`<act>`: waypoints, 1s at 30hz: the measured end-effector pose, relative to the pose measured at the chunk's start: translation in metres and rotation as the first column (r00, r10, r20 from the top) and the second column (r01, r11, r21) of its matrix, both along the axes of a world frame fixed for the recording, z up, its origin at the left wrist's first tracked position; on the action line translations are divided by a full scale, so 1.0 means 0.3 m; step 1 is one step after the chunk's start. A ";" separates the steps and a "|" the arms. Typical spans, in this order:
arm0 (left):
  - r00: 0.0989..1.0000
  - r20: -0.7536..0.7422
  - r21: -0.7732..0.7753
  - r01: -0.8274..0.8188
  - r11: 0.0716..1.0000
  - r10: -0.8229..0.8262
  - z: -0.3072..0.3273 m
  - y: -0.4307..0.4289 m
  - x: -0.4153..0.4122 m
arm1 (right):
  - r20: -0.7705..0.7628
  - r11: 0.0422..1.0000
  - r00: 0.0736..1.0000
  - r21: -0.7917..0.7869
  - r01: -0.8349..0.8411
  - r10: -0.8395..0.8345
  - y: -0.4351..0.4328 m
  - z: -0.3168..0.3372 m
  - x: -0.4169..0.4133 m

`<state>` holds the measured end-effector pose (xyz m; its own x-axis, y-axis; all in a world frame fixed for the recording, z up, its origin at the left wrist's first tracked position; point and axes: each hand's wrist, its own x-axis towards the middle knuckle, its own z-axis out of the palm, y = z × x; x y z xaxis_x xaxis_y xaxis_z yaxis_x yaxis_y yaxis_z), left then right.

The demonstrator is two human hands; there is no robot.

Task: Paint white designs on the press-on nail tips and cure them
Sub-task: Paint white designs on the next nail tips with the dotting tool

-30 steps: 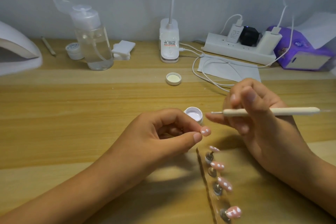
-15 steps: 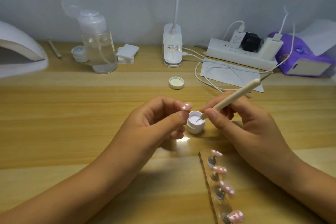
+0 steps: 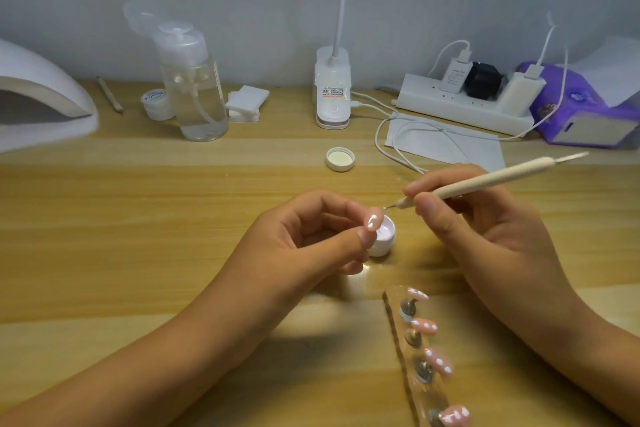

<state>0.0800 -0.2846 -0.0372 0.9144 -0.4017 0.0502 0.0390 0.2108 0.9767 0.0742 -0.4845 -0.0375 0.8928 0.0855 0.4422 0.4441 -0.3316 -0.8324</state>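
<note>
Left fingers tight around nail tip

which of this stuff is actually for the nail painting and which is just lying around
In use:
nail tip in left hand
dotting pen in right hand
white paint pot
holder strip of tips
curing lamp

Lying about:
pump bottle
cotton pads
power strip
tissue pack
</note>
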 end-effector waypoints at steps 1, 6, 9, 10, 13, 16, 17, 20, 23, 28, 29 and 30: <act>1.000 0.005 0.000 0.010 1.000 -0.010 0.001 -0.001 -0.002 | -0.027 0.999 1.000 0.054 0.004 -0.002 -0.002 0.005 0.001; 0.997 0.030 0.035 0.077 0.996 -0.078 0.003 -0.003 -0.014 | -0.128 0.977 0.992 0.211 0.014 0.014 -0.010 0.012 0.005; 0.996 0.036 0.072 0.078 0.994 -0.081 0.000 -0.002 -0.016 | -0.175 0.966 0.984 0.257 0.003 0.044 -0.015 0.012 0.004; 0.996 0.036 0.082 0.077 0.994 -0.080 -0.001 -0.003 -0.015 | -0.194 0.962 0.979 0.273 -0.008 0.063 -0.019 0.014 0.004; 0.996 0.035 0.102 0.083 0.991 -0.087 -0.004 -0.004 -0.014 | -0.234 0.929 0.960 0.365 -0.061 0.155 -0.028 0.012 0.005; 0.995 0.039 0.103 0.091 0.991 -0.095 -0.005 -0.006 -0.013 | -0.216 0.849 0.936 0.511 -0.133 0.277 -0.018 0.014 0.004; 0.994 0.045 0.107 0.096 0.990 -0.101 -0.005 -0.006 -0.013 | -0.209 0.821 0.926 0.549 -0.155 0.315 -0.013 0.017 0.002; 0.991 0.057 0.119 0.110 0.987 -0.117 -0.005 -0.006 -0.014 | -0.201 0.776 0.905 0.603 -0.187 0.375 -0.003 0.025 -0.003; 0.991 0.050 0.127 0.115 0.985 -0.122 -0.006 -0.006 -0.015 | -0.200 0.763 0.884 0.605 -0.228 0.423 0.002 0.031 -0.009; 0.989 0.057 0.135 0.127 0.983 -0.135 -0.004 -0.007 -0.017 | -0.217 0.773 0.891 0.603 -0.198 0.398 0.005 0.029 -0.015; 0.989 0.059 0.135 0.129 0.982 -0.138 -0.003 -0.007 -0.018 | -0.219 0.778 0.893 0.596 -0.198 0.394 0.006 0.029 -0.016; 0.988 0.064 0.137 0.131 0.982 -0.141 -0.003 -0.008 -0.018 | -0.220 0.785 0.894 0.587 -0.198 0.390 0.008 0.031 -0.017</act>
<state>0.0745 -0.2869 -0.0380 0.8466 -0.5296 0.0531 -0.0138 0.0779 0.9969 0.0691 -0.4822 -0.0284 0.9590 0.2031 0.1979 0.1278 0.3133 -0.9410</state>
